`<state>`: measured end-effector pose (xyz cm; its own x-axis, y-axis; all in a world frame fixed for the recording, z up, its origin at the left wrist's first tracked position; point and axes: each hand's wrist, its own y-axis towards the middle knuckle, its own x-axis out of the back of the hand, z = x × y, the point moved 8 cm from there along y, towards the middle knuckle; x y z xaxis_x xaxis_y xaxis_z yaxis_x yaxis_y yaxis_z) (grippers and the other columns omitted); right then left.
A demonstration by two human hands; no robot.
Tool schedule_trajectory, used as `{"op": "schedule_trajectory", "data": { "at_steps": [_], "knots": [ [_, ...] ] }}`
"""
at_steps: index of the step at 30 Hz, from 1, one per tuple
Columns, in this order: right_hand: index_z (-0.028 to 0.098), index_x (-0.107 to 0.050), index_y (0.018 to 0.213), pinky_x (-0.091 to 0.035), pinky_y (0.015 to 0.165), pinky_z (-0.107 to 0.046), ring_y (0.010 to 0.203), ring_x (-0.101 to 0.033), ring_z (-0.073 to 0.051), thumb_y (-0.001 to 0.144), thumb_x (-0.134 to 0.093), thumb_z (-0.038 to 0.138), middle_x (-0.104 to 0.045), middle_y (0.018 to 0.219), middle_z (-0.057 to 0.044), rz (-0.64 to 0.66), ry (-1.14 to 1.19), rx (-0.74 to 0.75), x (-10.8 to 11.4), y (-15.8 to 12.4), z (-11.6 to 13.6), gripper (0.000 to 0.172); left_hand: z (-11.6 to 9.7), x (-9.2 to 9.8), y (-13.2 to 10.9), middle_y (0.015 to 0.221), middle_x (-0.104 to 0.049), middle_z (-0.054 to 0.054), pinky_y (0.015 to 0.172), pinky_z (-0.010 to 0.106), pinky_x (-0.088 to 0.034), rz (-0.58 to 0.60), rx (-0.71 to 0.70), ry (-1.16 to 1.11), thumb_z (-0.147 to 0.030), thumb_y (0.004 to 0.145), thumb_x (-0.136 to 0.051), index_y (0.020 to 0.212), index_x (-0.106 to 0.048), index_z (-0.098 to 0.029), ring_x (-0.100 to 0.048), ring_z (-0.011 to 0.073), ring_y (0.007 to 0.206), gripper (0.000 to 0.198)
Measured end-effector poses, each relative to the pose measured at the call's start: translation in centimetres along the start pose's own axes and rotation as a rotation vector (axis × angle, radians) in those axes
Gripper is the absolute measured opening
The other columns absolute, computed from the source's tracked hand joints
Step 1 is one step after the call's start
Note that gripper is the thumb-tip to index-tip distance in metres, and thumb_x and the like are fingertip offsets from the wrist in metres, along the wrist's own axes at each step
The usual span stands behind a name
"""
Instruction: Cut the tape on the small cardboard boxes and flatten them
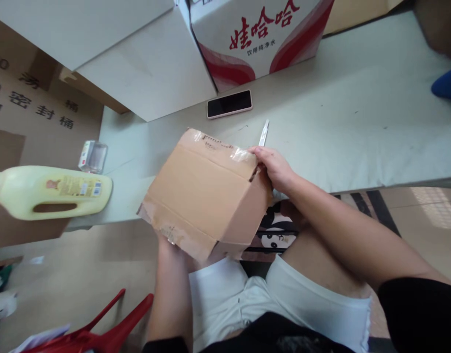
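Observation:
A brown cardboard box (196, 189) with torn, taped flaps is held tilted above my lap at the table's near edge. My right hand (275, 166) grips its upper right corner, thumb on the taped edge. My left hand (167, 243) supports the lower left side from beneath; its fingers are hidden behind the cardboard. Just beyond my right hand, a utility knife (264, 132) lies on the table. A phone (230, 104) with a dark screen and pale pink edge lies farther back.
The pale-covered table (358, 113) carries a white-and-red carton (262, 39) and a large white box (148, 73). At left are a yellow jug (87, 189), a small clear container (94, 157) and a big printed carton (45, 113). A red chair (108, 338) stands below left.

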<state>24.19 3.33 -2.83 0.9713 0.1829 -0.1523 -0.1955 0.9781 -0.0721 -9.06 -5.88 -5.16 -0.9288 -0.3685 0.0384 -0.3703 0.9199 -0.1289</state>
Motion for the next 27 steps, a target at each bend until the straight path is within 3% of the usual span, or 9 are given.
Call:
{"op": "schedule_trajectory", "data": {
  "at_steps": [2,5,8,11,14,17,22,24,27],
  "knots": [
    [0.021,-0.066,0.088,-0.048,0.066,-0.033,0.063,-0.055,-0.016,0.084,-0.053,0.066,-0.061,0.069,-0.002,0.024,-0.051,-0.026,-0.1,-0.1,-0.2,0.047,-1.6,0.3,0.8,0.086,-0.074,-0.002,0.077,0.039,-0.057,-0.056,-0.04,-0.074,-0.081,0.07,-0.066,0.088,-0.067,-0.031,-0.067,0.0266,0.104,0.054],
    [0.02,-0.069,0.095,-0.046,0.066,-0.033,0.065,-0.054,-0.015,0.083,-0.059,0.056,-0.062,0.073,-0.002,-0.021,-0.194,0.016,0.2,-0.1,0.0,0.04,-3.3,0.2,1.3,0.09,-0.076,-0.001,0.088,0.044,-0.056,-0.074,-0.068,-0.14,-0.081,0.058,-0.074,0.083,-0.067,-0.028,-0.064,0.0313,0.118,0.059],
    [0.02,-0.067,0.105,-0.051,0.081,-0.039,0.089,-0.063,-0.021,0.079,-0.065,0.045,-0.07,0.101,-0.008,-0.163,-0.318,0.102,1.2,0.0,0.3,0.036,-4.0,0.1,0.9,0.103,-0.077,-0.001,0.098,0.047,-0.054,-0.087,-0.071,-0.17,-0.079,0.06,-0.074,0.085,-0.069,-0.029,-0.061,0.0324,0.126,0.057],
    [0.023,-0.062,0.119,-0.052,0.086,-0.042,0.102,-0.063,-0.024,0.074,-0.073,0.044,-0.066,0.123,-0.011,-0.23,-0.254,0.032,1.8,0.3,-0.6,0.051,-3.9,0.5,0.4,0.116,-0.077,0.0,0.107,0.051,-0.049,-0.154,-0.072,-0.224,-0.08,0.065,-0.068,0.089,-0.071,-0.029,-0.056,0.0327,0.134,0.056],
    [0.023,-0.063,0.106,-0.048,0.065,-0.033,0.077,-0.06,-0.018,0.072,-0.075,0.051,-0.068,0.097,-0.006,-0.124,0.025,-0.155,1.0,0.4,-2.4,0.045,-3.9,0.3,0.3,0.122,-0.076,0.001,0.112,0.052,-0.046,-0.198,-0.05,-0.286,-0.076,0.068,-0.066,0.093,-0.073,-0.029,-0.051,0.0332,0.141,0.054],
    [0.023,-0.063,0.091,-0.04,0.053,-0.027,0.062,-0.053,-0.013,0.064,-0.083,0.053,-0.064,0.077,0.0,-0.072,0.317,-0.239,0.6,0.2,-2.7,0.044,-4.3,-1.0,1.3,0.119,-0.077,0.003,0.114,0.048,-0.046,-0.215,0.004,-0.371,-0.065,0.082,-0.059,0.095,-0.074,-0.027,-0.051,0.0308,0.142,0.043],
    [0.025,-0.066,0.103,-0.054,0.068,-0.028,0.079,-0.066,-0.015,0.059,-0.089,0.051,-0.074,0.093,0.001,-0.299,0.624,-0.145,2.8,0.6,-1.8,0.056,-5.7,-5.2,4.7,0.129,-0.073,0.005,0.114,0.041,-0.047,-0.119,0.062,-0.512,-0.067,0.093,-0.039,0.106,-0.073,-0.026,-0.052,0.0256,0.143,0.056],
    [0.025,-0.065,0.107,-0.058,0.075,-0.031,0.086,-0.07,-0.018,0.062,-0.088,0.053,-0.076,0.097,0.0,-0.359,0.631,-0.113,3.3,0.9,-1.7,0.058,-6.4,-7.0,6.3,0.13,-0.073,0.007,0.113,0.04,-0.05,-0.032,0.014,-0.519,-0.07,0.088,-0.048,0.108,-0.072,-0.026,-0.053,0.027,0.143,0.055],
    [0.026,-0.064,0.109,-0.06,0.086,-0.037,0.098,-0.072,-0.023,0.059,-0.088,0.058,-0.077,0.103,-0.003,-0.38,0.561,-0.118,3.2,1.5,-1.8,0.064,-6.7,-8.3,8.5,0.12,-0.076,0.005,0.111,0.037,-0.052,-0.014,-0.06,-0.48,-0.048,0.083,-0.066,0.105,-0.073,-0.026,-0.06,0.0258,0.136,0.032]
  ]
}}
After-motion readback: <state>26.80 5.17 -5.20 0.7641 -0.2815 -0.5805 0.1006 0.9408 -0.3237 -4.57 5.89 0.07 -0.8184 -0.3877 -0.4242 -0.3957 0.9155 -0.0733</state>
